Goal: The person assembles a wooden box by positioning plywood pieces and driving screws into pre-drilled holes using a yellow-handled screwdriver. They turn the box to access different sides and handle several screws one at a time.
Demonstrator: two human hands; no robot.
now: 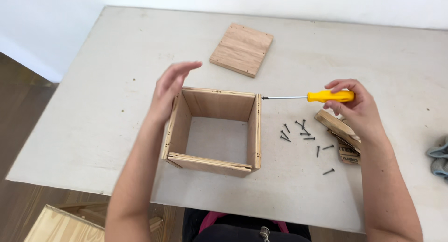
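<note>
- Head view, looking down at a pale grey desk [116,83]; both forearms reach in from the bottom edge.
- The left hand [169,90] is open, fingers together and slightly curved; it hovers at the left wall of an open-topped wooden box frame [214,130], close to it or just touching; it grips nothing.
- The right hand [357,109] is closed around the yellow handle of a screwdriver [322,96]; the steel shaft points left, its tip right at the upper right corner of the frame.
- The frame stands in the middle of the desk, four thin plywood walls with no top and the desk showing through inside; it looks light and stiff but likely loose at the joints; a flat palm on an outer wall seems the safest hold.
- A scatter of dark screws [298,132] lies just right of the frame; they are small and would roll easily.
- A square plywood panel [241,49] lies flat beyond the frame, well apart.
- Wood offcuts [338,130] sit partly under the right wrist.
- Grey fabric [438,160] shows at the right edge; what it is cannot be told.
- A white wall backs the desk; dark wooden floor lies at left; a pale wooden crate [60,225] sits below the near edge.
</note>
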